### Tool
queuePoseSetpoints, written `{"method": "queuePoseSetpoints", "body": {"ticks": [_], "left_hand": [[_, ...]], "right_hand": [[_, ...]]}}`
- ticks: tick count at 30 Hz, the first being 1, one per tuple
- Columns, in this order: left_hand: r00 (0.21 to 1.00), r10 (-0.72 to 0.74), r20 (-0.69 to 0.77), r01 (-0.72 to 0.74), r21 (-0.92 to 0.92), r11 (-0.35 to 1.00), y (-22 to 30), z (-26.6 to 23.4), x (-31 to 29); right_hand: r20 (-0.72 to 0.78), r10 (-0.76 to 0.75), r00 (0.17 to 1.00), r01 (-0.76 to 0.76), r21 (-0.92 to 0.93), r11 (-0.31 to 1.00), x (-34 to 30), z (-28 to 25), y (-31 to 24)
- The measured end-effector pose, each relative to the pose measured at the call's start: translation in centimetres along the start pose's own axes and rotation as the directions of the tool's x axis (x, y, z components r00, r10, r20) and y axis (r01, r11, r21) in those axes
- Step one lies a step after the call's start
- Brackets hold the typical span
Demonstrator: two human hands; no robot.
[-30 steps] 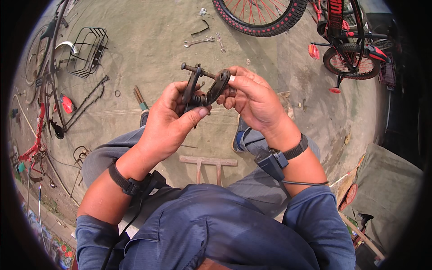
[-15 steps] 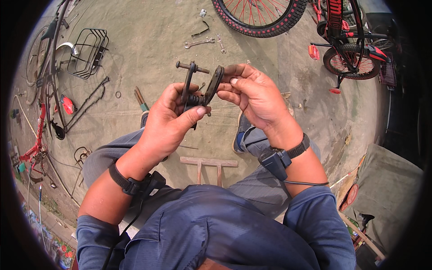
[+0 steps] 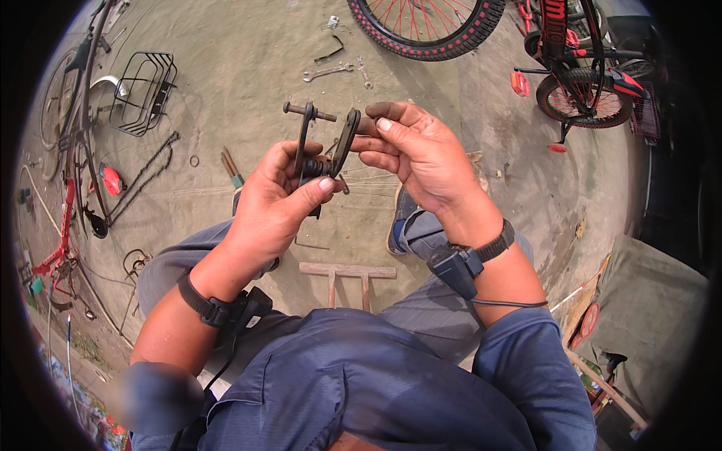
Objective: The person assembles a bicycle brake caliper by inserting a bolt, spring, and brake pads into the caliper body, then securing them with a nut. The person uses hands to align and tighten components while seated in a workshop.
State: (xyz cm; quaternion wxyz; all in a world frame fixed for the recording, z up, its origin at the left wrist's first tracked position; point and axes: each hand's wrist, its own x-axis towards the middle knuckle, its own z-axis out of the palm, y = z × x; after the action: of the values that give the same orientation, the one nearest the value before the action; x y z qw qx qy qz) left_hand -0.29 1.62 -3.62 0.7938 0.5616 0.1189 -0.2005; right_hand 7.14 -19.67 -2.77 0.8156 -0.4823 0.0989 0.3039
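Observation:
A dark metal bracket (image 3: pixel 345 143) with two flat upright arms and a black coiled section between their lower ends is held in front of me. My left hand (image 3: pixel 272 199) grips its lower part, thumb across the front. A long rusty bolt (image 3: pixel 320 115) passes crosswise through the top of the left arm. Beside the right arm, my right hand (image 3: pixel 429 161) has thumb and forefinger pinched together. Its other fingertips are close to that arm or touching it; whatever the pinch holds is too small to make out.
A wooden stool-like frame (image 3: pixel 347 270) stands between my legs. Ahead lie an open-ended wrench (image 3: pixel 328 72) and a smaller wrench (image 3: pixel 364 73). A black wire basket (image 3: pixel 143 94) and a chain (image 3: pixel 143 180) lie left. Bicycles flank me, including a black-red one (image 3: pixel 556 68) at right.
Both hands and the bracket have shifted slightly left in the view. The right thumb and forefinger have moved a little along beside the bracket's right arm. The left grip stays the same.

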Motion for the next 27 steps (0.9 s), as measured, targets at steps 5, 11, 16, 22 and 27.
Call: {"method": "queuePoseSetpoints", "body": {"ticks": [5,11,16,22,27], "left_hand": [[1.0,-0.009,0.008,0.01,-0.005,1.0,-0.03,-0.04,-0.02],[0.999,-0.035,0.039,0.034,0.024,0.999,-0.17,-0.26,-0.05],[0.991,-0.077,0.108,0.074,0.033,0.997,-0.22,-0.34,0.04],[0.988,-0.093,0.122,0.089,0.035,0.995,-0.2,-0.28,-0.05],[0.987,-0.099,0.129,0.097,0.02,0.995,-0.18,-0.25,-0.03]], "right_hand": [[0.005,-0.002,1.0,0.002,-0.008,1.0,-0.03,-0.06,-0.18],[-0.002,-0.021,1.0,0.021,0.027,0.999,-0.24,-0.04,-0.48],[-0.003,-0.029,1.0,0.029,-0.042,0.999,-0.17,-0.07,-0.62],[0.033,-0.044,0.998,0.047,-0.087,0.995,-0.29,-0.14,-0.73],[0.041,-0.058,0.997,0.062,-0.102,0.993,-0.26,-0.28,-0.81]]}}
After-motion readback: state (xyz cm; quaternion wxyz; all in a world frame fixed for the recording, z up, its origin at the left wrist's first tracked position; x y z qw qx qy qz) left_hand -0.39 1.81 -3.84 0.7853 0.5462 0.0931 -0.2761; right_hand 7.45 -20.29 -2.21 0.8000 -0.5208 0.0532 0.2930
